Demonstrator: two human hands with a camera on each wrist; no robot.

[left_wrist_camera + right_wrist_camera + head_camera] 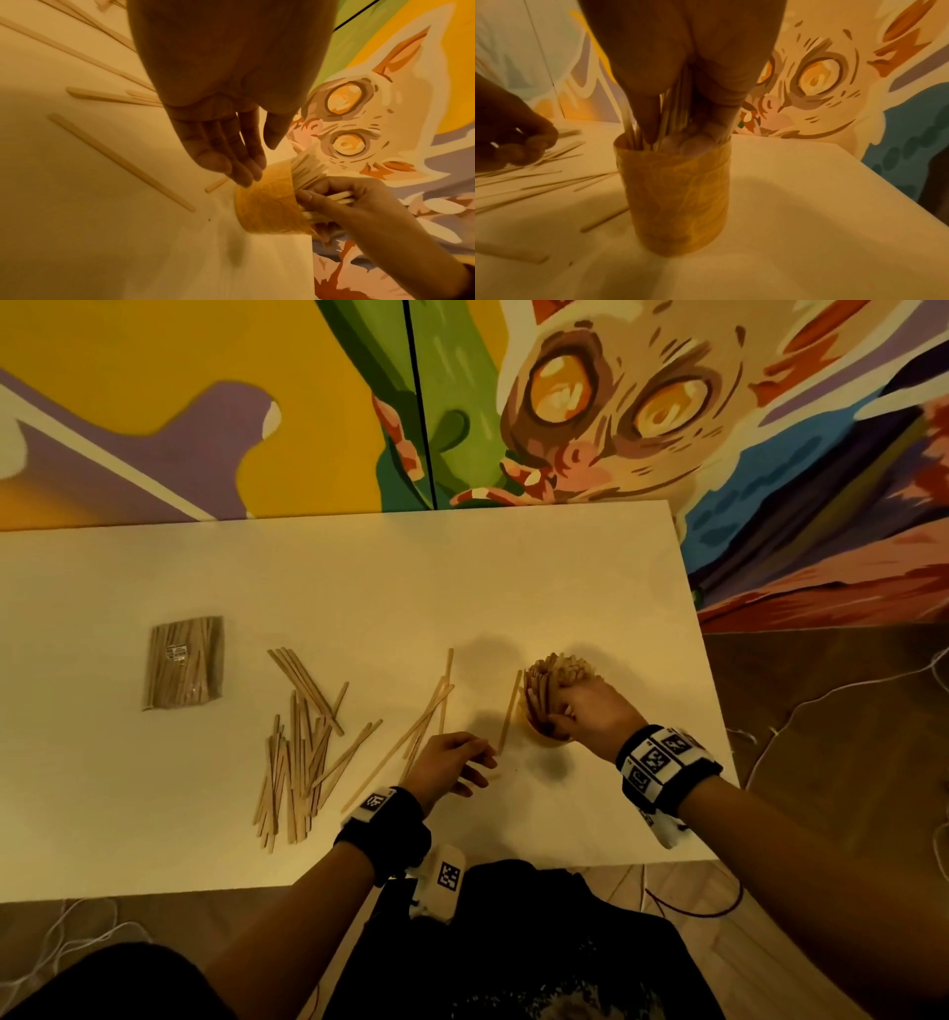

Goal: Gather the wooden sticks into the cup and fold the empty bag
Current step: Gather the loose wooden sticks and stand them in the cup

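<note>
A painted mural (pixel 590 403) of a wide-eyed creature fills the wall behind a pale table (pixel 359 567). At nine o'clock on the table lies a clear bag (pixel 184 662) with sticks still inside it, flat and well apart from the rest. To its right, a loose heap of wooden sticks (pixel 295 757) spreads toward seven o'clock, with a few more strewn toward the centre. The left hand (pixel 449 762) hovers low at six o'clock, its fingers relaxed and nearly straight, holding nothing. At three o'clock stands the yellow cup (pixel 675 194), upright and packed with sticks; the right hand (pixel 590 711) has its fingers curled round a bunch of sticks at the cup's mouth.
</note>
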